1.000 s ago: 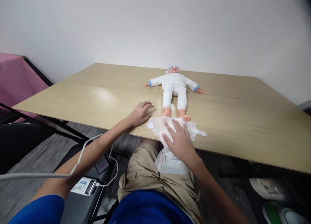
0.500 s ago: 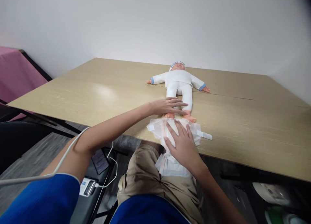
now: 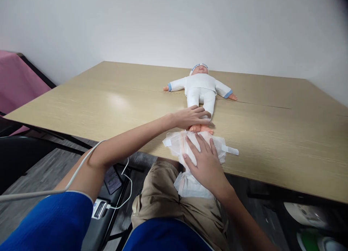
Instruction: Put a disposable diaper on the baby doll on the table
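A baby doll (image 3: 200,82) in a white suit with blue cuffs lies on its back, arms spread and feet towards me. My left hand (image 3: 191,116) reaches across its lower legs, fingers curled round them just above the feet, which sit close together. Below the feet, an unfolded white diaper (image 3: 178,149) with side tabs hangs over the table's front edge onto my lap. My right hand (image 3: 205,164) lies flat on the diaper with its fingers spread, pressing it down.
The doll is on a wooden table (image 3: 130,98) against a white wall. A white cable (image 3: 78,171) crosses my left arm. A phone (image 3: 112,180) and a white device (image 3: 99,208) rest on a black seat at lower left. Pink cloth (image 3: 21,80) hangs at far left.
My left hand's fingers have curled in round the doll's lower legs, and its feet have come together. My right hand stays on the diaper. The view has shifted slightly.
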A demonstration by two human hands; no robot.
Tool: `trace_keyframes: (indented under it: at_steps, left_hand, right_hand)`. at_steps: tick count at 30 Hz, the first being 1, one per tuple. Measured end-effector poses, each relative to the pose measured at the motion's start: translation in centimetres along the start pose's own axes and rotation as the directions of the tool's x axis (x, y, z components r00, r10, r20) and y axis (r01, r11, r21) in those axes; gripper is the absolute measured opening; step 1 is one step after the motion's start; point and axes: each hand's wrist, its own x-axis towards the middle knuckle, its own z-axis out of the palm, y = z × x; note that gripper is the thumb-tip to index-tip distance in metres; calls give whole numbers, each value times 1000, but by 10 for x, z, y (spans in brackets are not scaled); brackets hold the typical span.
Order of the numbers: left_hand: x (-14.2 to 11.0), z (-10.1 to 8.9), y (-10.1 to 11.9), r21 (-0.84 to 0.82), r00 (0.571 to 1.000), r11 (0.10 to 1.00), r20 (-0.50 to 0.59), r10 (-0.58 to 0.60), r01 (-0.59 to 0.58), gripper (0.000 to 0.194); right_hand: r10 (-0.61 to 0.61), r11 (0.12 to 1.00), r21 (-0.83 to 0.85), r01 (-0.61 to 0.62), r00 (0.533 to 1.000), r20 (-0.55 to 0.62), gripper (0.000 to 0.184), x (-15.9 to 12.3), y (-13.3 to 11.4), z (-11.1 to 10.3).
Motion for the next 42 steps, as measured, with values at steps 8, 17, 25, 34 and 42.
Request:
trace_keyframes:
  at_steps: [8,17,25,34,42]
  left_hand:
    - [6,0,4,-62,997,997,-55,-57,54,40]
    - [7,-32,-7,-360,980,929,-136,-142,84,45]
    - [18,-74,-18,-449,961,883,-154,-228,138,46]
    - [20,-88,-19,-487,948,857,-160,-276,168,46]
    - [23,-98,-23,-539,955,836,-186,-232,98,41]
  right_hand:
    - [6,999,32,-8,997,76,65,3,1,-10]
    - [-38,998,47,30,986,164,72,19,21,-13]
    - [-125,983,154,104,983,134,74,38,35,-4]
    - [-131,935,336,109,990,43,104,50,44,10]
    - [-137,979,170,112,980,146,78,90,59,19]
